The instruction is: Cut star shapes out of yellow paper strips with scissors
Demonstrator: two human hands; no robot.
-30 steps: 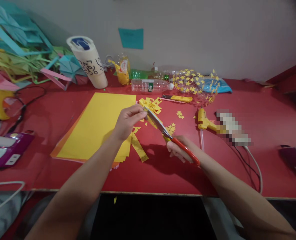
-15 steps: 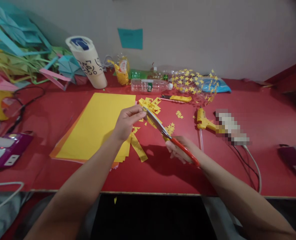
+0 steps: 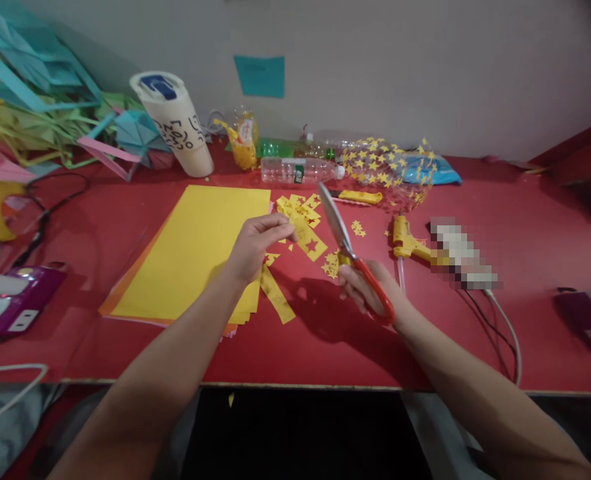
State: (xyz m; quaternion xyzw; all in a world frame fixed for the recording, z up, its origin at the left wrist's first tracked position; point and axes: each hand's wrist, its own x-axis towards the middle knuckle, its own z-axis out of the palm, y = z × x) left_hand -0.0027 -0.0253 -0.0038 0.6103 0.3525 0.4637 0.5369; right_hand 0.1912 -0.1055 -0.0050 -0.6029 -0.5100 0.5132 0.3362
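My right hand [image 3: 368, 290] grips a pair of scissors [image 3: 338, 217] by the red handles, the blades raised and pointing up and left. A small yellow bit [image 3: 344, 259] shows beside their pivot. Near the paper scraps, my left hand [image 3: 262, 243] is closed in a pinch; what is between its fingertips is too small to make out. Just right of those fingertips is a yellow strip with a star-shaped hole [image 3: 311, 241]. Cut-out yellow stars [image 3: 331, 265] lie in a small heap left of the scissors. Stacked yellow sheets [image 3: 190, 253] lie under and beside my left forearm.
A cutter knife [image 3: 360, 197], a clear bottle [image 3: 300, 172] and a star-covered clear plastic piece [image 3: 390, 163] lie at the back. A glue gun [image 3: 408, 243] rests on the right. The white tumbler [image 3: 178, 127] stands back left, beside folded paper shapes [image 3: 30, 93].
The scissors have moved right, away from my left fingertips, and their blades have swung more upright. My left hand has barely moved. More of the strip with the star hole shows now.
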